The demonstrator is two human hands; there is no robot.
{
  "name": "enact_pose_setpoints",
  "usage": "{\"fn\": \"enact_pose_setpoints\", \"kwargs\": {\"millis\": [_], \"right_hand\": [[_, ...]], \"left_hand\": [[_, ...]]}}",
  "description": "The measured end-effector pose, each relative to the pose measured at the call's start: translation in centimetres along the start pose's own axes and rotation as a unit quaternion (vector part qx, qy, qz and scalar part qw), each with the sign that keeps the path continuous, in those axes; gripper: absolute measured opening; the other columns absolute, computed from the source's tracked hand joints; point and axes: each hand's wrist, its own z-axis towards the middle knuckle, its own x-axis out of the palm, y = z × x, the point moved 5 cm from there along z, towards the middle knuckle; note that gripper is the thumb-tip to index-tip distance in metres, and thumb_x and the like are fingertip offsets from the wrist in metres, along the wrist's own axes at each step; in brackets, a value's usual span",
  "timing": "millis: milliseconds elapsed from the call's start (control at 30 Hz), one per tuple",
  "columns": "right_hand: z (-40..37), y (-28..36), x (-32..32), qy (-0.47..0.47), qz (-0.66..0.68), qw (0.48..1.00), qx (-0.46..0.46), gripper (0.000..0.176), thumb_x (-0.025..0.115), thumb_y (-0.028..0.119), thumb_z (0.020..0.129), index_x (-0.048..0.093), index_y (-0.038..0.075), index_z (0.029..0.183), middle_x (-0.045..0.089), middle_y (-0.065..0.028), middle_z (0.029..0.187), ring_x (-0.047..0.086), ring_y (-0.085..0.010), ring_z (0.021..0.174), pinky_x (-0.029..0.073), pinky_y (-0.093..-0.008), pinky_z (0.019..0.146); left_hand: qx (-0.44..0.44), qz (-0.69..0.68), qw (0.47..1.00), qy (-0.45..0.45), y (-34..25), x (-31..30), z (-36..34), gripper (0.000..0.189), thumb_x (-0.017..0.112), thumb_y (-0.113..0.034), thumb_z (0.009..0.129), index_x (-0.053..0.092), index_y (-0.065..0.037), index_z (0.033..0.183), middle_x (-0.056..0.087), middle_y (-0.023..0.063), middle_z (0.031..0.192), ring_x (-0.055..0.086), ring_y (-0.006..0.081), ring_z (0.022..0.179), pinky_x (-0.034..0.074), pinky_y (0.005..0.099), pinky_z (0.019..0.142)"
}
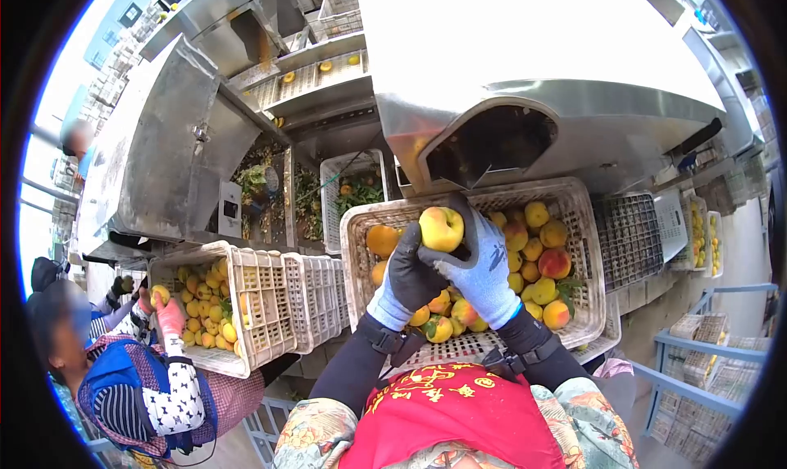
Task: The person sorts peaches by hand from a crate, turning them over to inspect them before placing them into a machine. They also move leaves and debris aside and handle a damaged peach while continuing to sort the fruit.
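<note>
A yellow peach (441, 229) with an orange blush sits between my gloved hands, above a white plastic crate (597, 293). My left hand (408, 274) closes against its left and lower side. My right hand (478, 260) wraps round its right side, with dark fingertips behind it. Both gloves are blue with black palms and fingers, and they touch each other below the fruit. Several yellow and red peaches (554, 262) lie in the crate under and around my hands, some with green leaves.
A metal chute (492, 145) opens just beyond the crate. To the left, a co-worker (156, 379) in pink gloves handles fruit at another crate (266, 305). A crate with leaves (357, 182) stands behind. Blue metal rails (713, 350) and stacked crates are at the right.
</note>
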Motion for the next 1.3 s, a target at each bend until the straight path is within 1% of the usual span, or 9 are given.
{"fn": "enact_pose_setpoints", "kwargs": {"millis": [233, 333, 533, 733, 933, 1033, 1167, 1233, 1300], "right_hand": [[1.2, -2.7, -2.5, -0.120, -0.077, 0.990, -0.021, 0.085, 0.080, 0.034, 0.068, 0.043, -0.003, 0.135, 0.060, -0.0186, 0.111, 0.054, -0.0358, 0.105, 0.034, -0.0491, 0.099], [2.3, -3.9, -2.4, -0.156, -0.168, 0.973, -0.036, 0.086, 0.079, 0.036, 0.069, 0.042, -0.003, 0.135, 0.058, -0.0208, 0.115, 0.052, -0.0367, 0.110, 0.033, -0.0505, 0.101], [10.3, -7.4, 1.7, -0.203, -0.299, 0.923, -0.129, 0.074, 0.067, 0.041, 0.082, 0.042, -0.004, 0.135, 0.052, -0.0263, 0.122, 0.046, -0.0420, 0.119, 0.033, -0.0535, 0.103], [4.3, -7.8, -2.3, -0.158, -0.097, 0.973, -0.140, 0.048, 0.072, 0.022, 0.078, 0.057, 0.003, 0.121, 0.060, -0.0181, 0.119, 0.056, -0.0380, 0.105, 0.043, -0.0466, 0.091], [-6.2, -22.1, 8.9, 0.145, -0.372, 0.914, 0.067, 0.024, 0.056, 0.018, 0.088, 0.071, 0.013, 0.106, 0.067, -0.0154, 0.086, 0.064, -0.0320, 0.083, 0.050, -0.0405, 0.074], [-4.0, -22.1, 11.6, 0.156, -0.276, 0.937, 0.149, 0.028, 0.045, 0.015, 0.092, 0.068, 0.011, 0.108, 0.067, -0.0156, 0.078, 0.065, -0.0341, 0.074, 0.051, -0.0416, 0.070], [-2.6, -21.9, 16.3, 0.213, -0.433, 0.850, 0.212, 0.030, 0.056, 0.028, 0.087, 0.068, 0.005, 0.103, 0.069, -0.0142, 0.085, 0.068, -0.0295, 0.080, 0.052, -0.0408, 0.070], [-4.4, -21.8, 14.0, -0.148, -0.174, 0.757, 0.612, 0.033, 0.060, 0.036, 0.086, 0.070, 0.007, 0.099, 0.069, -0.0158, 0.091, 0.068, -0.0280, 0.083, 0.052, -0.0396, 0.071], [-4.6, -22.7, 14.3, -0.090, -0.150, 0.767, 0.617, 0.035, 0.061, 0.035, 0.087, 0.067, 0.005, 0.104, 0.069, -0.0158, 0.094, 0.068, -0.0266, 0.084, 0.052, -0.0388, 0.072]], "left_hand": [[0.063, 0.366, 0.903, -0.216, -1.1, -2.3, -1.1, 0.050, 0.057, -0.032, 0.097, 0.047, -0.002, 0.136, 0.059, 0.0097, 0.111, 0.059, 0.0209, 0.107, 0.046, 0.0290, 0.093], [0.200, 0.813, 0.468, -0.283, -3.3, -5.7, -2.9, 0.060, 0.071, -0.030, 0.081, 0.050, -0.008, 0.133, 0.055, 0.0162, 0.116, 0.052, 0.0319, 0.114, 0.044, 0.0410, 0.093], [0.022, 0.953, 0.168, -0.251, -2.4, -6.3, -1.0, 0.068, 0.075, -0.036, 0.069, 0.053, -0.010, 0.128, 0.051, 0.0175, 0.126, 0.044, 0.0374, 0.122, 0.035, 0.0492, 0.101], [-0.296, 0.901, 0.299, -0.106, 0.1, -11.6, 1.1, 0.072, 0.068, -0.034, 0.073, 0.045, -0.011, 0.137, 0.047, 0.0187, 0.132, 0.048, 0.0359, 0.120, 0.042, 0.0456, 0.096], [-0.222, 0.932, 0.252, -0.137, 1.1, -13.3, 0.3, 0.076, 0.072, -0.024, 0.072, 0.040, -0.009, 0.139, 0.052, 0.0205, 0.126, 0.056, 0.0320, 0.115, 0.045, 0.0426, 0.095], [-0.183, 0.897, 0.343, -0.208, -0.3, -12.5, -0.1, 0.074, 0.077, -0.030, 0.069, 0.047, -0.006, 0.132, 0.058, 0.0194, 0.118, 0.060, 0.0327, 0.107, 0.047, 0.0396, 0.091], [0.037, 0.620, 0.697, -0.358, -0.6, -15.6, -3.2, 0.057, 0.081, -0.021, 0.070, 0.056, 0.001, 0.116, 0.066, 0.0122, 0.102, 0.066, 0.0225, 0.088, 0.055, 0.0311, 0.074], [0.075, 0.465, 0.812, -0.344, -1.1, -14.3, -4.1, 0.043, 0.075, -0.011, 0.078, 0.057, -0.001, 0.116, 0.066, 0.0078, 0.101, 0.066, 0.0155, 0.086, 0.057, 0.0296, 0.071], [0.030, 0.381, 0.851, -0.360, -1.7, -12.1, -5.6, 0.042, 0.072, -0.007, 0.080, 0.057, -0.005, 0.118, 0.066, 0.0061, 0.105, 0.066, 0.0175, 0.089, 0.058, 0.0311, 0.070]]}}
